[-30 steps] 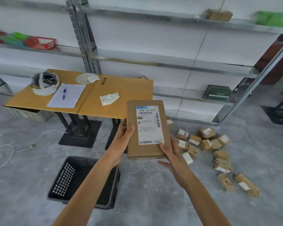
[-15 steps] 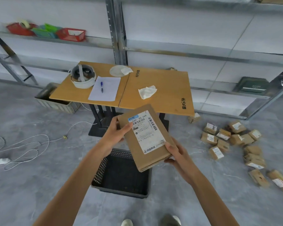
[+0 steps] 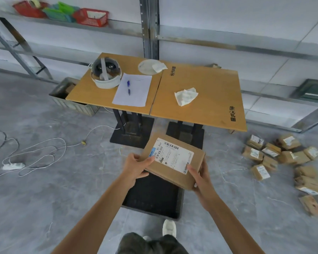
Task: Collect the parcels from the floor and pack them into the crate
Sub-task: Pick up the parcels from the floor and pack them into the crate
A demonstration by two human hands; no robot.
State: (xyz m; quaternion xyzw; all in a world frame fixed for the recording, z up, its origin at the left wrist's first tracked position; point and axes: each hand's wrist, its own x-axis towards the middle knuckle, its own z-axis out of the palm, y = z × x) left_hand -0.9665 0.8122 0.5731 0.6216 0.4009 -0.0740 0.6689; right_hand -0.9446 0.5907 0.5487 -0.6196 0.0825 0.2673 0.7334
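I hold a flat brown cardboard parcel (image 3: 174, 160) with a white shipping label, tilted, just above the black plastic crate (image 3: 154, 202) on the floor. My left hand (image 3: 136, 166) grips the parcel's left edge. Gripping its lower right corner is my right hand (image 3: 200, 177). The crate's inside looks dark, and the parcel hides its far part. Several small brown parcels (image 3: 283, 162) lie scattered on the grey floor to the right.
Two wooden tables (image 3: 206, 107) on black bases stand just behind the crate, bearing a headset, paper, a pen and tissue. White cables (image 3: 35, 153) trail over the floor at left. A metal bin (image 3: 66, 96) sits under the left table. Shelving lines the wall.
The parcel has come down and tipped flatter, from chest height to just over the crate. My view has shifted so that the crate lies directly below my hands.
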